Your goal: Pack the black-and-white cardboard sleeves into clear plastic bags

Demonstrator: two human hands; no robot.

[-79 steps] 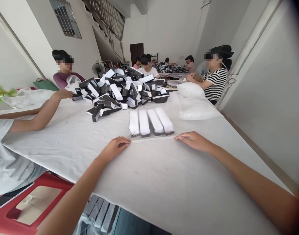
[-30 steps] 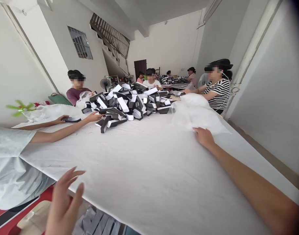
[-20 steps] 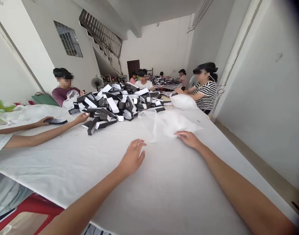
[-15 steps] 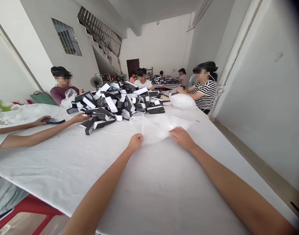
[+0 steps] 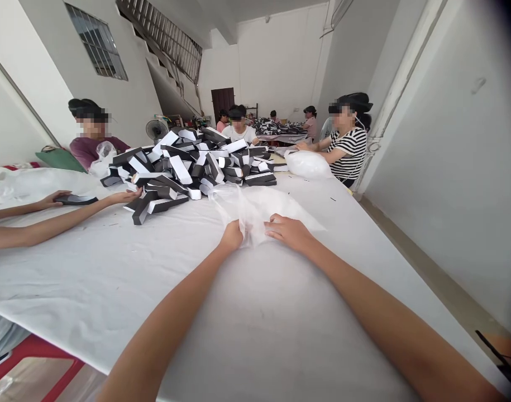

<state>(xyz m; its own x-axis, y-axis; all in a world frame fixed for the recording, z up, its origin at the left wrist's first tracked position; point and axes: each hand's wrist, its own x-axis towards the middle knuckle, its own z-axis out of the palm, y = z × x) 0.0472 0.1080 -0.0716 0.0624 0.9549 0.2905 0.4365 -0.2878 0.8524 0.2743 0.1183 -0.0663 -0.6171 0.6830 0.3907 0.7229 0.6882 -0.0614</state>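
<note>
A translucent white plastic bag (image 5: pixel 276 205) lies on the white-covered table in front of me. My left hand (image 5: pixel 232 235) is closed on the gathered edge of the bag at its left end. At the near side, my right hand (image 5: pixel 286 229) has its fingers bent against the bag plastic, thumb side toward my left hand. Loose, crumpled plastic rises between and beyond the two hands. Just past the bag is a large heap of black and white box-like pieces (image 5: pixel 180 170).
A puffed white plastic bag (image 5: pixel 309 164) rests near a co-worker in a striped shirt (image 5: pixel 350 148). From the left, another person's hands (image 5: pixel 127 195) reach to the heap and to a black piece (image 5: pixel 77 200). More people sit behind. A red stool (image 5: pixel 37 349) stands below the table edge.
My right hand has moved left, closer to my left hand. The bag plastic between them has bunched up. The whole view has shifted slightly.
</note>
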